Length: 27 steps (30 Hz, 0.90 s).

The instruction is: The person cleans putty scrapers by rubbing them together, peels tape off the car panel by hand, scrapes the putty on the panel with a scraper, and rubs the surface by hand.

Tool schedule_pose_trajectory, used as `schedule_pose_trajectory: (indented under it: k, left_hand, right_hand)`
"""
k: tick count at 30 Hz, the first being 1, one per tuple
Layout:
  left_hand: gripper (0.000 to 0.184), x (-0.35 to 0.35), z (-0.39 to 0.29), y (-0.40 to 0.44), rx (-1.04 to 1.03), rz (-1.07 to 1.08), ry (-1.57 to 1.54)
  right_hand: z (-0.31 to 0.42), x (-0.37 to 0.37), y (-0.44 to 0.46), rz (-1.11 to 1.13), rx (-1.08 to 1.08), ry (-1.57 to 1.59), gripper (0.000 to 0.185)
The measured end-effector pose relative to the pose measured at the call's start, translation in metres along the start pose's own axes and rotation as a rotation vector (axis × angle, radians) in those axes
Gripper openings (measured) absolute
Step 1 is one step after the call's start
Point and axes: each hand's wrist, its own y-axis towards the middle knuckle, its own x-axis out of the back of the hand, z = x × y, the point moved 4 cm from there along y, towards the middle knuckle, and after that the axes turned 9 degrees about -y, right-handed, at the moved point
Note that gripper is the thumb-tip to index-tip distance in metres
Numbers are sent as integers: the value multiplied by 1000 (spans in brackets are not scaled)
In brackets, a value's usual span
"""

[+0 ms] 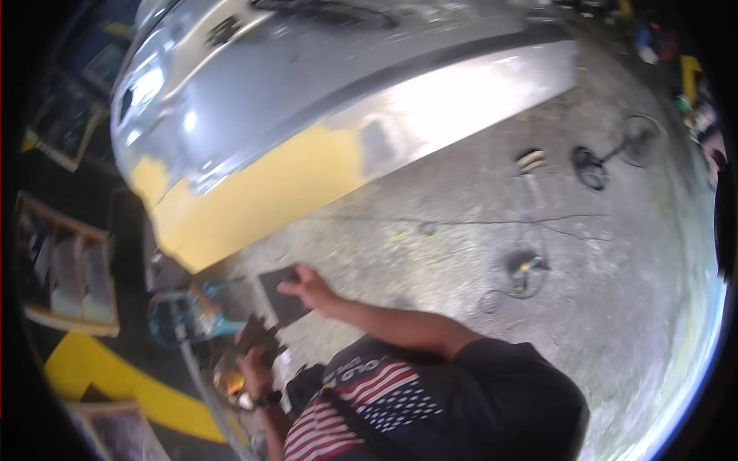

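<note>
My right hand [309, 289] pinches a flat dark sheet of sandpaper [281, 298] by its edge, thumb and fingers closed on it. Lower down, my left hand [252, 372], with a watch at the wrist, is closed on a ragged dark brown piece of sandpaper [261, 340]. Both hands are in front of my body, below the silver vehicle body [254, 100]. Along that vehicle's lower edge runs a patch of yellow filler [269, 188], with shiny bare metal [453, 96] farther right. Neither hand touches the panel.
A turquoise stool-like item [173, 316] stands left of my hands. Cables [461, 222] and a small tool with a yellow part [524, 268] lie on the concrete floor [615, 307]. A steering-wheel-like black object [590, 167] lies farther off. Wooden-framed pieces [65, 265] are at far left.
</note>
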Motion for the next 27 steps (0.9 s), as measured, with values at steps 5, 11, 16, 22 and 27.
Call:
schedule_pose_trajectory:
  k: [5, 11, 16, 22, 27]
  left_hand:
    - [54, 51, 17, 3, -177, -154, 428]
    - [39, 20, -10, -9, -236, -307, 483]
    - [29, -19, -54, -28, -413, -265, 978]
    - [22, -28, -68, -39, -504, -382, 939]
    - [20, -21, -61, -39, -591, -271, 972]
  right_hand:
    - [-34, -3, -7, 374, -385, 574, 33]
    - [-42, -6, -18, 448, -603, 580, 42]
    - [-64, -19, -6, 458, -568, 667, 41]
    - [-76, -40, 1, 334, -639, 714, 35]
    - [-98, -61, 13, 397, -755, 685, 48]
